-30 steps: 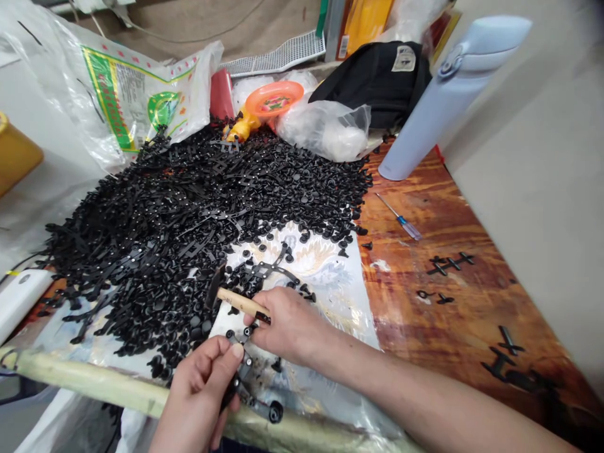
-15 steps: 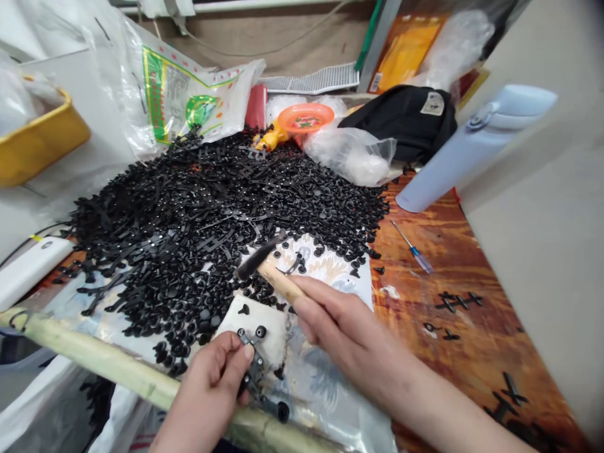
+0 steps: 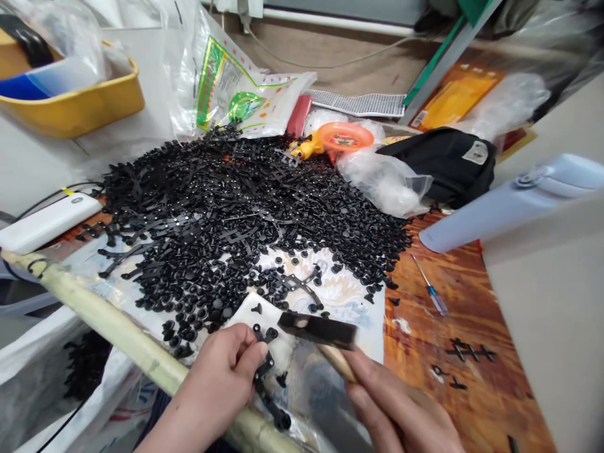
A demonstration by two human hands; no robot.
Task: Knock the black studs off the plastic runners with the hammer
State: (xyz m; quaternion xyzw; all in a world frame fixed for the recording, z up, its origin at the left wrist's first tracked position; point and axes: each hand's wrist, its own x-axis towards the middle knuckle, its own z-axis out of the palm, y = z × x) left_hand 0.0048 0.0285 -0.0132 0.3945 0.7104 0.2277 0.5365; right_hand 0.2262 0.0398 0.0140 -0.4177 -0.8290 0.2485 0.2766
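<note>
My left hand (image 3: 224,365) pinches a black jointed plastic linkage (image 3: 265,365) between thumb and fingers, over the near edge of a white block (image 3: 278,349). The linkage has round ends, and a longer arm of it hangs toward the table's front edge. In my right hand (image 3: 396,402) is a hammer (image 3: 321,330), gripped by its wooden handle. Its dark head is raised over the right part of the block, apart from the linkage. A small black stud (image 3: 256,308) lies on the block's far corner.
A large heap of black plastic parts (image 3: 226,201) covers most of the table. A screwdriver (image 3: 430,289), several black pieces and a pale blue bottle (image 3: 500,204) are at the right. A pale pole (image 3: 117,327) runs along the front edge. A yellow bin (image 3: 89,110) stands left.
The hammer has moved back and to the right, its head now turned broadside. My left hand keeps its hold on the linkage. The whole view has shifted.
</note>
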